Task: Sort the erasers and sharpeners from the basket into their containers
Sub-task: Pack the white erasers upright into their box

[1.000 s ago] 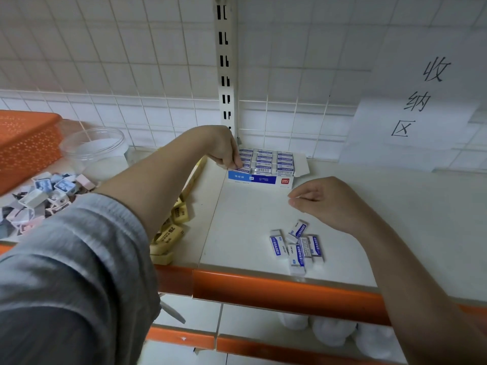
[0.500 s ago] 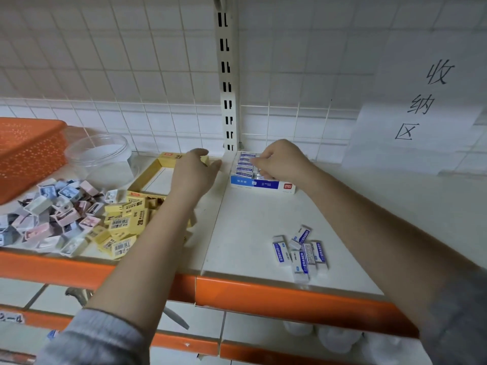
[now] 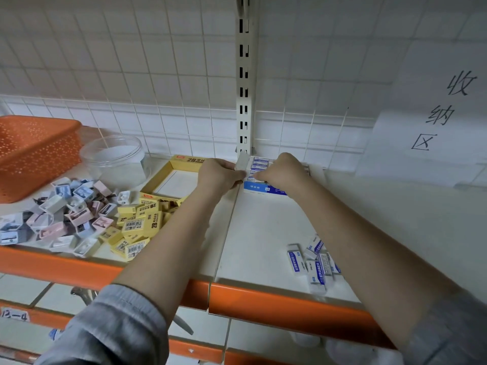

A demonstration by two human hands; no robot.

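A blue eraser box point(image 3: 257, 187) stands at the back of the shelf, against the wall, with rows of white erasers point(image 3: 261, 162) in it. My left hand point(image 3: 220, 177) pinches the box's raised left flap point(image 3: 242, 163). My right hand point(image 3: 283, 171) lies over the box, its fingers curled round a white eraser at the front left corner, and hides most of the rows. Several loose white erasers point(image 3: 313, 262) lie near the shelf's front edge on the right, beside my right forearm. On the left lie a pile of yellow erasers point(image 3: 137, 225) and a pile of pastel sharpeners point(image 3: 60, 214).
An open yellow box point(image 3: 181, 164) sits behind the yellow erasers. To its left stand a clear round tub point(image 3: 116, 159) and an orange basket point(image 3: 34, 151). The shelf has an orange front rail point(image 3: 263, 299). A paper sign point(image 3: 434, 114) hangs on the tiled wall at right.
My left hand moved from the box's rows to its left flap and took hold of it. My right hand travelled from the middle of the shelf up to the box.
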